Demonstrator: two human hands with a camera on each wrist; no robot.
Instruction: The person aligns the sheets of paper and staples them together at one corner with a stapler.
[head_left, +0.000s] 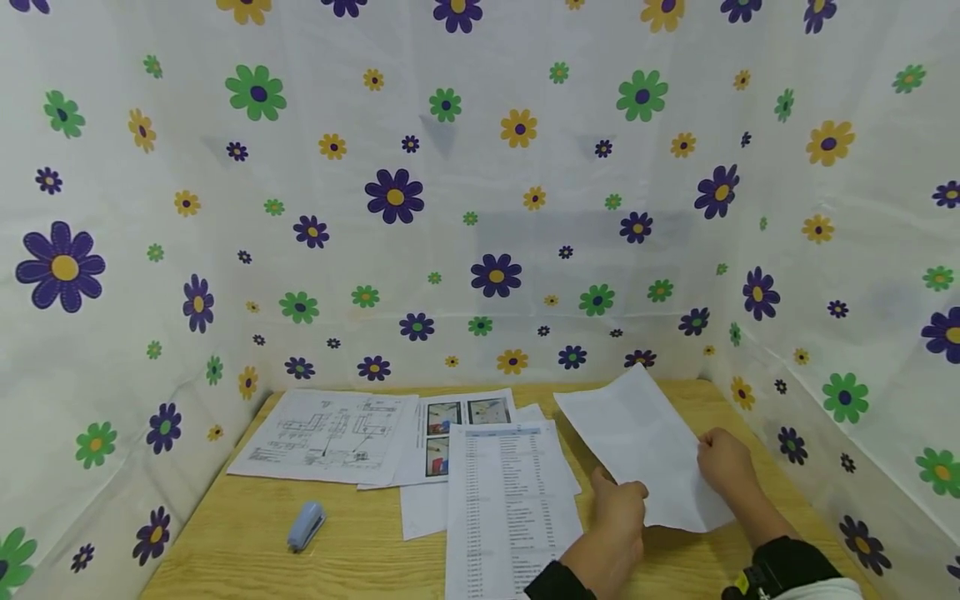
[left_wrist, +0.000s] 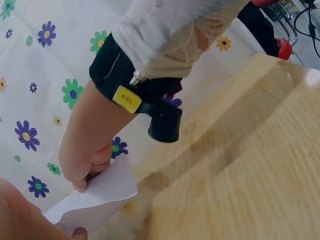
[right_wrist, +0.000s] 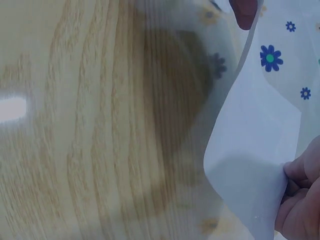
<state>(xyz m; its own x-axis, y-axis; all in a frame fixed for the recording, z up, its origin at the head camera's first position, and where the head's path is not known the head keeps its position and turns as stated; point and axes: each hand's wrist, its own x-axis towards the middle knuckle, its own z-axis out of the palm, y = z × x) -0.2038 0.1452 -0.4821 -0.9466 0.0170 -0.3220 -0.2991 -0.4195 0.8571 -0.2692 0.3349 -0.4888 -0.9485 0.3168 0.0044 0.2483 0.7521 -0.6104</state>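
Between my two hands a white sheet of paper [head_left: 637, 450] is held up off the right part of the table, slightly bowed, its visible side blank. My left hand [head_left: 618, 517] pinches its left edge near the lower corner. On the opposite edge my right hand [head_left: 726, 462] grips with curled fingers. The right wrist view shows the paper [right_wrist: 255, 140] curving above the wood, with fingers on both edges. Just left of my left hand lies a printed list [head_left: 506, 500] with columns of text.
A line-drawing sheet [head_left: 322, 433] lies at the back left, beside a page with colour photos [head_left: 480, 410] partly under the list. A light blue stapler [head_left: 306, 527] sits on the front left of the wooden table [head_left: 375, 558]. Flowered sheeting [head_left: 450, 208] encloses the back and sides.
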